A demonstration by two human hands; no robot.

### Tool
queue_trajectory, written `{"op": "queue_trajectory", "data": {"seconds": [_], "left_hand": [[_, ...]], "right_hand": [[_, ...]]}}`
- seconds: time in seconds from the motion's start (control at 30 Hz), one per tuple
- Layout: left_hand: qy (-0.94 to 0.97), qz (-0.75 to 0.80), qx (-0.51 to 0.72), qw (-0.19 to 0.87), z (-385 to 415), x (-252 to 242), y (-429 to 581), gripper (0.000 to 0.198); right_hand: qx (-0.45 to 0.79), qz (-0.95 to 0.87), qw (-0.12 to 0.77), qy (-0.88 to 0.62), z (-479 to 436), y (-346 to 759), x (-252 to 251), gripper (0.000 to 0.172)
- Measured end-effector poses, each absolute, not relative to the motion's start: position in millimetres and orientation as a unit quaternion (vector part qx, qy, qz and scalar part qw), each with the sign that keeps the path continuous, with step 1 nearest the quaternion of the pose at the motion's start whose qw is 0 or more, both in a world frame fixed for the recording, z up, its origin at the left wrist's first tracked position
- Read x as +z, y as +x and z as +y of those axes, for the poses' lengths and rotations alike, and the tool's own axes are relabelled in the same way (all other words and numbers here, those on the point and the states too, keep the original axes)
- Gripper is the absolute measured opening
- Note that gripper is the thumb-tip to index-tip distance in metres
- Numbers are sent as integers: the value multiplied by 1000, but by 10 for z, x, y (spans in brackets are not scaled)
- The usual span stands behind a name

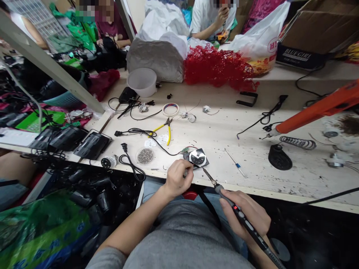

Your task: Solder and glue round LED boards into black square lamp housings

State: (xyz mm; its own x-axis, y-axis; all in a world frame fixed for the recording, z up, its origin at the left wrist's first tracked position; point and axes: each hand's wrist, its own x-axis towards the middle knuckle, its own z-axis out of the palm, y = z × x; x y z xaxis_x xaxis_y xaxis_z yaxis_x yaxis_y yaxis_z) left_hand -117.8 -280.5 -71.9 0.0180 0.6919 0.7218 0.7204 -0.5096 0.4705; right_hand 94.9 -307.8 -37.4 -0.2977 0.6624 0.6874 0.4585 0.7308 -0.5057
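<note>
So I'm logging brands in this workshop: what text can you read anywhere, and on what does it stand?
"BLUEGIRL", roughly, blurred: black side of the cardboard box.
"H" in red, rest cut off: white plastic bag.
Blue characters, too distorted to read: green bag.
Nothing readable on the soldering iron in the right hand, nor on the round part by the left hand.

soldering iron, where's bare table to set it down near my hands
Bare wood lies right of the small screwdriver, up to the black stand base. More lies between the yellow pliers and black cable. Crowded left of the round board: dish of screws, cords.
</note>
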Motion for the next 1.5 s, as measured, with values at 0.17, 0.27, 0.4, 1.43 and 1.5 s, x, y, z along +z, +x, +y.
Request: {"op": "queue_trajectory", "data": {"seconds": [0.17,0.27,0.4,1.43,1.5], "left_hand": [[-672,-544,-502,-27,-2808,-721,-1150,14],[-646,-565,-508,-72,-2803,-755,-1133,20],[-619,-584,-510,-123,-2794,-777,-1113,24],[-623,-582,-492,-173,-2793,-726,-1140,28],[-622,-583,-492,-176,-2792,-737,-1139,27]], "right_hand": [[114,-795,490,-339,-3053,887,-343,27],[116,-794,494,-335,-3042,858,-332,27],[122,-795,491,-334,-3036,833,-343,29],[101,-811,473,-330,-2981,695,-370,29],[100,-810,472,-333,-2981,693,-364,28]]}}
